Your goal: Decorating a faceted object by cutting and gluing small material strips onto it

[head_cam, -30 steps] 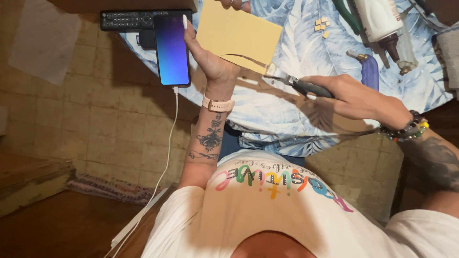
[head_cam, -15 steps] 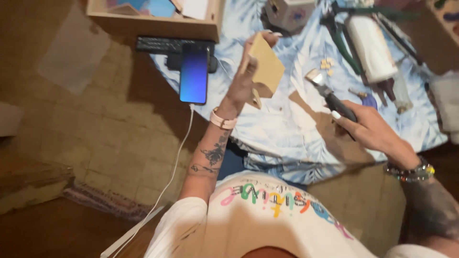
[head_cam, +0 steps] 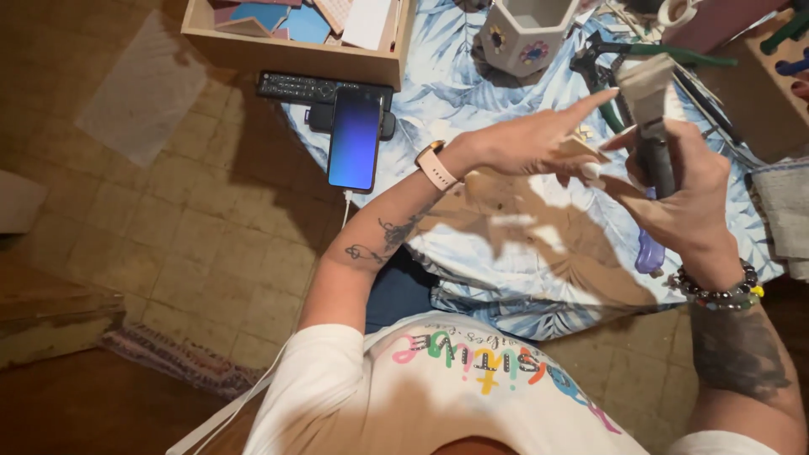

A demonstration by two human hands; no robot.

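Cardboard piece [head_cam: 580,148], held up broad and flat a second ago, now shows only edge-on, pinched in the left hand [head_cam: 527,145] over the table's middle. Right hand [head_cam: 678,190] has risen, fist clamped around the dark-handled tool [head_cam: 650,118].

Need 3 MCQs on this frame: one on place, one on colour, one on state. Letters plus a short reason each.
1. Where does the phone lie?
A. on the floor
B. at the table's left edge, beside the remote control
C. inside the wooden box

2. What colour is the watch band on the left hand?
A. pale pink
B. black
C. green

3. What is the right hand doing?
A. resting flat and open
B. gripping a dark-handled tool
C. holding the phone

Answers:
1 B: the phone sits at the cloth's left edge, its top by the remote.
2 A: the band at the wrist is pale pink.
3 B: the fingers close round the handle, tool head pointing up.
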